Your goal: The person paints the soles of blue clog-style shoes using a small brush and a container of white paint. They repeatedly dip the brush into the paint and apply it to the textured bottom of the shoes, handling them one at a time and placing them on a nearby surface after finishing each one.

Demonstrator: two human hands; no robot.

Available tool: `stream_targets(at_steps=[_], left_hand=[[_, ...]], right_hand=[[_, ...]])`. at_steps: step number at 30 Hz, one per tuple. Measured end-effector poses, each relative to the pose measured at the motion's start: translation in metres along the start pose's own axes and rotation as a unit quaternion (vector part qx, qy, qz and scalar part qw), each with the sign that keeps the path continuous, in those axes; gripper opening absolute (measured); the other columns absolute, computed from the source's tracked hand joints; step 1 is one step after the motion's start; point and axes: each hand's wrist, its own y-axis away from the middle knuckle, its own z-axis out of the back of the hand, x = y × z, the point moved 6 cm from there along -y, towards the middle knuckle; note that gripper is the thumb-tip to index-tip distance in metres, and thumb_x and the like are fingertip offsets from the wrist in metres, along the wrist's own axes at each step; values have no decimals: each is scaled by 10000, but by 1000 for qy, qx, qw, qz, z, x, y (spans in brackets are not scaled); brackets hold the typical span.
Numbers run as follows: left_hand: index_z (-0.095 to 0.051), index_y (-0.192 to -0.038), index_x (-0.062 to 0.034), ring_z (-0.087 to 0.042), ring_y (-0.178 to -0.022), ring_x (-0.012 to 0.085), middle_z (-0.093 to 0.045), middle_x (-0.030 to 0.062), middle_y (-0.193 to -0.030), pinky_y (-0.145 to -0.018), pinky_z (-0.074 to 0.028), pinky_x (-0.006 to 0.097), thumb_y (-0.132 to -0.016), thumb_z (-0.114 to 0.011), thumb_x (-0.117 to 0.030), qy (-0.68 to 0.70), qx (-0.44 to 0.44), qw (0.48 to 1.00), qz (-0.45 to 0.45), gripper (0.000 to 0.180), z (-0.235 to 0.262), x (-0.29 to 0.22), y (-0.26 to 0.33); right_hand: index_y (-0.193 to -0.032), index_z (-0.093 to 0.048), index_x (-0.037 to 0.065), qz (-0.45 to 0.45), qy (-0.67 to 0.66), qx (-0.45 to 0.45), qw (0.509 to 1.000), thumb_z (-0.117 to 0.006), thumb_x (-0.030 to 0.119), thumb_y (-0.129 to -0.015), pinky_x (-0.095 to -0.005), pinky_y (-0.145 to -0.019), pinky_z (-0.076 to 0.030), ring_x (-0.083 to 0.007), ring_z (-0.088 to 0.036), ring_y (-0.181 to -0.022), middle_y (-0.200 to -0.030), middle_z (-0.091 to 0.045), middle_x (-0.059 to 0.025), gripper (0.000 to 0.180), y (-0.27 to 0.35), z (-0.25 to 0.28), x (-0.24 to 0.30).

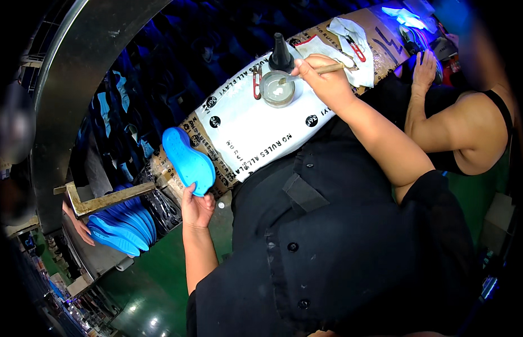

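My left hand grips a blue insole by its heel end, thumb on top, beside the left end of the covered bench. In my right hand is a brush with a wooden handle, its tip dipped toward a glass jar that holds some pale liquid. Just behind the jar stands a black bottle with a pointed nozzle. Red thread snips lie to the left of the jar. White printed paper spreads beneath these things.
Blue insoles are stacked at the lower left, near another person's hand and a wooden frame. White cloths and a second pair of red snips lie to the right. A co-worker's arm is close on that side.
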Motion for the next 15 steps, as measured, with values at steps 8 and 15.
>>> stream_targets(at_steps=[8, 15], left_hand=[[-421, -1177, 28, -622, -649, 188, -605, 129, -954, -570, -537, 265, -875, -557, -91, -235, -67, 926, -287, 352, -94, -23, 32], [-369, -1178, 50, -612, -579, 198, -598, 161, -880, -515, -511, 269, -857, -567, -82, -326, -31, 885, -330, 400, -149, -23, 27]], right_hand=[[-743, -673, 24, -72, -54, -50, 995, -584, 286, -897, -295, -641, -461, -180, -605, -707, -720, -645, -86, 317, 9, 11, -11], [-773, -659, 5, -143, -219, -62, 963, -539, 313, -933, -252, -739, -408, -118, -512, -765, -788, -624, -57, 367, 21, 25, 13]])
